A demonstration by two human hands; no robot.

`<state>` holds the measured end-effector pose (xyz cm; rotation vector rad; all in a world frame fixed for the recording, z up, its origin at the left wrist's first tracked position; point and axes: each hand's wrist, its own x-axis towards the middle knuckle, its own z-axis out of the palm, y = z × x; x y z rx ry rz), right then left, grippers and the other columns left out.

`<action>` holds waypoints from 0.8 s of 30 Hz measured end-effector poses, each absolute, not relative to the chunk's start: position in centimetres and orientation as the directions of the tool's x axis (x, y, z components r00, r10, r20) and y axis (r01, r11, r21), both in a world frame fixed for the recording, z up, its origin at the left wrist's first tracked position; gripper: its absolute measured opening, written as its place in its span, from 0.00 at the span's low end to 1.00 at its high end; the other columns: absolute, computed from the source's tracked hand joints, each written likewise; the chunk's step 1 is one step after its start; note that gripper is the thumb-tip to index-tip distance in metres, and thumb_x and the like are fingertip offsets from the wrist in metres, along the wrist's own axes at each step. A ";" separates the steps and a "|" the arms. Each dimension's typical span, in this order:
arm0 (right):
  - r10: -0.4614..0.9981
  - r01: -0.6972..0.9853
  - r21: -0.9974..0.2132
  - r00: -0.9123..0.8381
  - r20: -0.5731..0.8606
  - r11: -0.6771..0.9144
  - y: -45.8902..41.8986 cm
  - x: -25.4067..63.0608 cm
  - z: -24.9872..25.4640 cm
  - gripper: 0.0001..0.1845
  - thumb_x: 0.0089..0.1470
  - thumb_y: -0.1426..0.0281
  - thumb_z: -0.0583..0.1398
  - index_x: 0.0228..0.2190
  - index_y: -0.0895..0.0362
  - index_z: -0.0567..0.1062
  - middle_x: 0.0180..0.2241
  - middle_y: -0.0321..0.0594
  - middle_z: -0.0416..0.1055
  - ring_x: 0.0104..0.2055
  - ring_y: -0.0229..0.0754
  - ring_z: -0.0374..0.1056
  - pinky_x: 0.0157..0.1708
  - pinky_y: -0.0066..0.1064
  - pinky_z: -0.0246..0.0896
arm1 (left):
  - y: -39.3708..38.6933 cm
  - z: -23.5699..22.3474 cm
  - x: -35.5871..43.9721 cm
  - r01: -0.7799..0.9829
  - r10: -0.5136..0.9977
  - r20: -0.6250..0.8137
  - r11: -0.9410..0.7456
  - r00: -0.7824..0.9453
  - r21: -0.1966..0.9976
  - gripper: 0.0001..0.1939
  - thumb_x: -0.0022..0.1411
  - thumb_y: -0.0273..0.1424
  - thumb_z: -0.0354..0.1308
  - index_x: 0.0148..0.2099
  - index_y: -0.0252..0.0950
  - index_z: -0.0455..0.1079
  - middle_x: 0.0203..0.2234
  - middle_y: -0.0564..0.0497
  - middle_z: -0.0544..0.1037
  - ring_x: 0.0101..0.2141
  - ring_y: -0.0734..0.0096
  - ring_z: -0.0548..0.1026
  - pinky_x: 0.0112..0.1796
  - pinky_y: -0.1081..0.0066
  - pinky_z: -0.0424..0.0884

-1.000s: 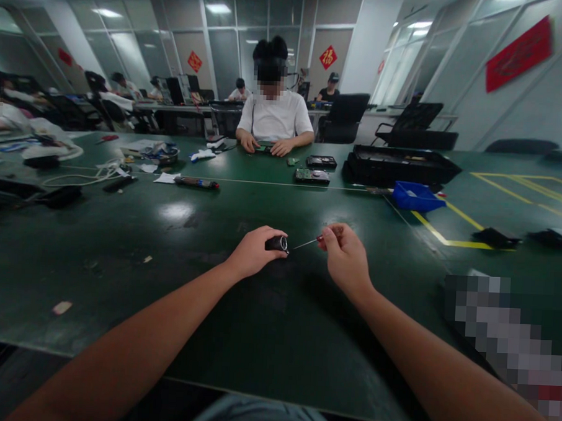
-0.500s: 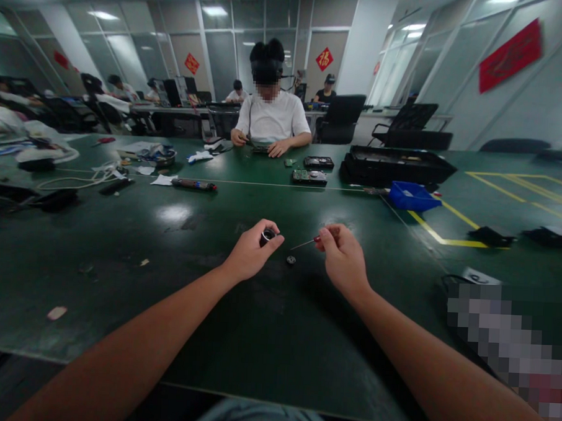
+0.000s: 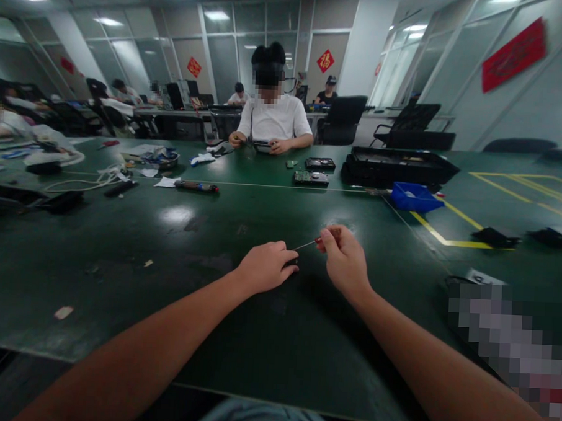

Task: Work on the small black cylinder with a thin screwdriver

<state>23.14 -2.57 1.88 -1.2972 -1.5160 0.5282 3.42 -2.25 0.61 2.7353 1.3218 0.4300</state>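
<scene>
My left hand (image 3: 269,267) is low over the green table, fingers curled and thumb close to the fingertips. A small dark bit (image 3: 294,261) shows between them, where a small round metal part lay before. The palm and whatever is under it are hidden, so I cannot see the black cylindrical piece. My right hand (image 3: 344,257) is closed in a pinch on a thin screwdriver (image 3: 307,244) with a red handle. Its shaft points left and down, its tip end close to the left hand's knuckles.
Across the green table (image 3: 275,353) a person (image 3: 278,120) in a white shirt handles a device. Hard drives (image 3: 311,177), a black tray (image 3: 397,169) and a blue bin (image 3: 414,196) stand at the far side. A pen-like tool (image 3: 197,186) and cable (image 3: 93,180) lie at left.
My left hand has moved right and slightly down, turning over the small round part. The black cylinder it held is now out of sight. My right hand with the screwdriver has barely moved.
</scene>
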 end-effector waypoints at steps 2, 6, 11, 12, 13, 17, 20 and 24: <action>0.909 0.444 -0.838 0.108 0.403 0.319 -2.6 23.2 1.9 0.14 0.64 0.58 0.54 0.35 0.53 0.72 0.30 0.40 0.76 0.32 0.44 0.72 0.36 0.37 0.63 | -2.1 0.5 3.5 0.772 0.785 0.182 -0.617 0.592 0.152 0.17 0.68 0.41 0.53 0.51 0.41 0.76 0.39 0.45 0.75 0.39 0.58 0.74 0.34 0.65 0.70; 0.912 0.431 -0.845 0.106 0.396 0.316 -2.6 23.3 1.9 0.14 0.64 0.58 0.54 0.36 0.53 0.72 0.31 0.40 0.76 0.33 0.44 0.72 0.36 0.37 0.64 | -1.7 0.7 3.3 0.791 0.814 0.168 -0.581 0.556 0.193 0.15 0.69 0.41 0.52 0.45 0.39 0.76 0.37 0.46 0.76 0.36 0.60 0.75 0.32 0.66 0.68; 0.911 0.412 -0.852 0.110 0.398 0.323 -2.6 23.4 2.0 0.14 0.64 0.57 0.54 0.36 0.53 0.71 0.32 0.40 0.75 0.34 0.44 0.72 0.37 0.37 0.65 | -1.7 1.8 2.1 0.755 0.887 0.165 -0.454 0.430 0.473 0.14 0.66 0.43 0.55 0.41 0.39 0.75 0.32 0.49 0.78 0.33 0.63 0.75 0.33 0.66 0.67; 0.911 0.405 -0.855 0.112 0.397 0.323 -2.6 23.4 2.0 0.14 0.64 0.57 0.54 0.36 0.53 0.71 0.32 0.40 0.75 0.34 0.44 0.72 0.37 0.37 0.65 | -1.7 2.0 1.7 0.724 0.900 0.170 -0.425 0.401 0.543 0.14 0.65 0.43 0.56 0.40 0.39 0.74 0.32 0.49 0.78 0.33 0.63 0.75 0.34 0.66 0.67; 0.913 0.397 -0.860 0.112 0.393 0.321 -2.6 23.4 2.0 0.14 0.64 0.57 0.54 0.37 0.53 0.71 0.32 0.40 0.75 0.34 0.44 0.72 0.37 0.37 0.65 | -1.8 2.3 1.3 0.686 0.912 0.178 -0.397 0.370 0.609 0.13 0.64 0.42 0.57 0.40 0.38 0.74 0.33 0.49 0.79 0.33 0.64 0.75 0.34 0.66 0.68; 0.919 0.372 -0.871 0.102 0.382 0.321 -2.5 23.5 1.9 0.13 0.64 0.58 0.54 0.37 0.53 0.71 0.32 0.40 0.75 0.34 0.43 0.72 0.37 0.37 0.65 | -2.0 3.5 -0.2 0.468 0.953 0.151 -0.263 0.263 0.844 0.16 0.63 0.42 0.58 0.47 0.38 0.73 0.35 0.48 0.78 0.31 0.68 0.73 0.30 0.70 0.67; 0.919 0.367 -0.872 0.099 0.383 0.324 -2.5 23.5 1.9 0.12 0.64 0.58 0.54 0.36 0.53 0.71 0.32 0.40 0.75 0.34 0.43 0.71 0.38 0.37 0.65 | -2.2 4.2 -1.8 0.164 0.983 0.061 -0.089 0.171 0.982 0.16 0.63 0.41 0.57 0.48 0.37 0.74 0.34 0.48 0.75 0.28 0.72 0.70 0.23 0.75 0.59; 0.916 0.377 -0.867 0.098 0.388 0.327 -2.6 23.5 1.9 0.12 0.64 0.59 0.54 0.36 0.53 0.70 0.32 0.39 0.75 0.34 0.43 0.71 0.38 0.37 0.64 | -2.0 5.1 -5.5 -0.261 0.996 -0.091 0.091 0.013 0.961 0.10 0.62 0.34 0.58 0.44 0.35 0.72 0.31 0.50 0.71 0.27 0.74 0.68 0.22 0.76 0.59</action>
